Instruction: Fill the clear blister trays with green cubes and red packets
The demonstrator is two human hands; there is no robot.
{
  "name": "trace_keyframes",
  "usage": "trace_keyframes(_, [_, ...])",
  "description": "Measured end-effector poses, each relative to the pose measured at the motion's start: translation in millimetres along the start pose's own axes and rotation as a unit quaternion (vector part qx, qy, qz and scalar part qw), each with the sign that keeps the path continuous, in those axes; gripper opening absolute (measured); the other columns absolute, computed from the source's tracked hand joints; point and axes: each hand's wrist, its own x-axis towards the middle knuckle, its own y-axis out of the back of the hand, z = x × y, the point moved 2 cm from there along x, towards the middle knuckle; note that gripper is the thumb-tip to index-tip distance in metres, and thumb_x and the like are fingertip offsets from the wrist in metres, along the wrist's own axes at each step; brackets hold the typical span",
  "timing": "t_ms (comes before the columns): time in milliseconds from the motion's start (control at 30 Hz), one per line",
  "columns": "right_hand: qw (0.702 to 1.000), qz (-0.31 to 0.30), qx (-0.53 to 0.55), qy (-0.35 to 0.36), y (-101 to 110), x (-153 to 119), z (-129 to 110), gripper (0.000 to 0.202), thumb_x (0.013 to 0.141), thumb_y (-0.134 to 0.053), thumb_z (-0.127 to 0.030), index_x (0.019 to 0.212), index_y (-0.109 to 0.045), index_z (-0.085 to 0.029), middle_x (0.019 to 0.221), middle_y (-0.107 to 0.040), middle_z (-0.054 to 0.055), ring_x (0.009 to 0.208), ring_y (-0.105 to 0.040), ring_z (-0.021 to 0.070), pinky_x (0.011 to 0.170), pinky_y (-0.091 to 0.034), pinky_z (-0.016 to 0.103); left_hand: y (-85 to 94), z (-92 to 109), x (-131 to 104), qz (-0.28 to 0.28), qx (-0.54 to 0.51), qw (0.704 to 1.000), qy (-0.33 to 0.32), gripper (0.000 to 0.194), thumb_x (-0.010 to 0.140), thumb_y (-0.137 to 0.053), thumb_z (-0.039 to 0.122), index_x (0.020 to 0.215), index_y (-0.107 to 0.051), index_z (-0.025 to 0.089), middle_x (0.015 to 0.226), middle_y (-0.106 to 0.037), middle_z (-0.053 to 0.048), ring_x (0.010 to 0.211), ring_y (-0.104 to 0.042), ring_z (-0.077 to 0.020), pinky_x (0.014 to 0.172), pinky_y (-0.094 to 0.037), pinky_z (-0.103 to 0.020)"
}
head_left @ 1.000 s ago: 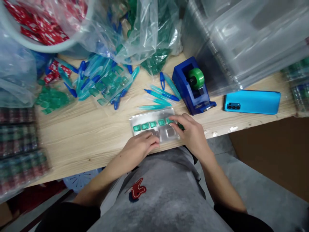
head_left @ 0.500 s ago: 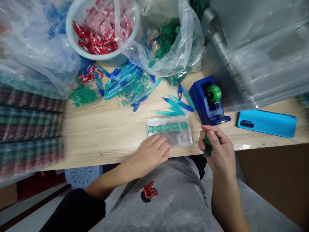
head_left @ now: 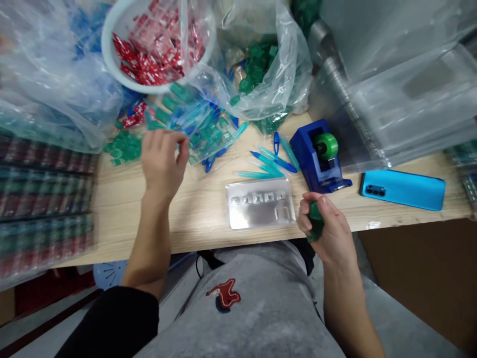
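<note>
My left hand is raised over the left of the table, fingers curled. A blurred row of green plastic pieces shows just beyond its fingertips, apparently in a clear tray whose near edge the hand covers. In front of me lies a clear blister tray with a row of small square pockets and no green in them. Close to the tray's right end, my right hand is closed around a clump of dark green plastic pieces.
Behind the tray lie teal and blue pens and a blue tape dispenser. A blue phone is to the right. Further back are a tub of red packets and a plastic bag of green pieces. Packed rows line the left.
My left hand has moved left and away from me to the pile. The green row has gone from the tray spot and shows at the pile. My right hand stays closed, nearly still.
</note>
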Motion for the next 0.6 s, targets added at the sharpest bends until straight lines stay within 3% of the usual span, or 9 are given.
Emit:
trace_keyframes(67, [0.996,-0.024,0.058,-0.065,-6.1,-1.5,0.1,0.038,0.061,-0.086,-0.05,0.077,-0.07,-0.02,0.061,-0.053,-0.005,0.04,-0.04,0.0027,0.036,-0.03,0.016,-23.8,-8.5,1.7,-0.043,-0.029,0.999,0.003,0.016,0.095,-0.051,0.031,0.085,-0.06,0.023,0.083,-0.063,-0.006,0.087,-0.059,-0.0253,0.082,-0.041,-0.044])
trace_keyframes(133, [0.988,-0.044,0.101,-0.112,-12.0,-2.5,0.8,0.037,0.06,-0.087,-0.049,0.075,-0.07,-0.02,0.06,-0.053,-0.006,0.04,-0.038,0.0022,0.035,-0.029,0.014,-37.3,-10.3,-0.1,-0.051,-0.056,0.997,0.012,0.015,0.095,-0.052,0.031,0.085,-0.061,0.024,0.084,-0.064,-0.007,0.088,-0.059,-0.0277,0.084,-0.04,-0.046])
trace_keyframes(233, [0.977,-0.056,0.146,-0.148,-19.2,-1.5,3.9,0.034,0.062,-0.087,-0.046,0.076,-0.07,-0.019,0.062,-0.056,-0.006,0.042,-0.041,0.0022,0.036,-0.033,0.013,-36.4,1.2,-5.1,-0.012,-0.077,0.996,0.031,0.01,0.095,-0.054,0.03,0.092,-0.064,0.027,0.093,-0.066,-0.008,0.096,-0.06,-0.0283,0.089,-0.039,-0.047])
trace_keyframes(300, [0.968,-0.063,0.173,-0.169,-24.1,0.4,7.1,0.034,0.064,-0.085,-0.045,0.08,-0.072,-0.018,0.066,-0.061,-0.004,0.046,-0.048,0.0033,0.038,-0.036,0.013,-26.2,20.4,-8.6,0.019,-0.092,0.995,0.027,0.009,0.094,-0.056,0.027,0.098,-0.065,0.028,0.099,-0.066,-0.008,0.1,-0.06,-0.0267,0.09,-0.04,-0.045])
trace_keyframes(367, [0.96,-0.069,0.192,-0.191,-29.9,2.4,10.2,0.035,0.068,-0.082,-0.046,0.085,-0.072,-0.017,0.072,-0.066,-0.001,0.054,-0.057,0.0061,0.043,-0.043,0.014,-14.1,48.2,-12.7,0.013,-0.139,0.99,0.007,0.012,0.095,-0.055,0.023,0.101,-0.064,0.027,0.098,-0.067,-0.006,0.098,-0.061,-0.0235,0.089,-0.044,-0.042])
trace_keyframes(500, [0.948,-0.079,0.209,-0.226,-41.6,3.7,13.3,0.033,0.086,-0.064,-0.049,0.092,-0.072,-0.018,0.082,-0.072,0.003,0.067,-0.066,0.0116,0.06,-0.056,0.023,5.8,108.7,-22.7,-0.107,-0.259,0.956,-0.082,0.014,0.096,-0.054,0.018,0.106,-0.062,0.022,0.101,-0.068,-0.003,0.097,-0.062,-0.018,0.086,-0.048,-0.035])
trace_keyframes(600, [0.945,-0.077,0.213,-0.237,-46.2,1.6,12.9,0.035,0.094,-0.052,-0.048,0.096,-0.072,-0.019,0.083,-0.073,0.003,0.069,-0.068,0.0123,0.066,-0.058,0.025,15.4,133.2,-27.6,-0.169,-0.289,0.934,-0.127,0.015,0.096,-0.055,0.02,0.11,-0.061,0.02,0.108,-0.067,-0.006,0.102,-0.061,-0.0185,0.09,-0.047,-0.035])
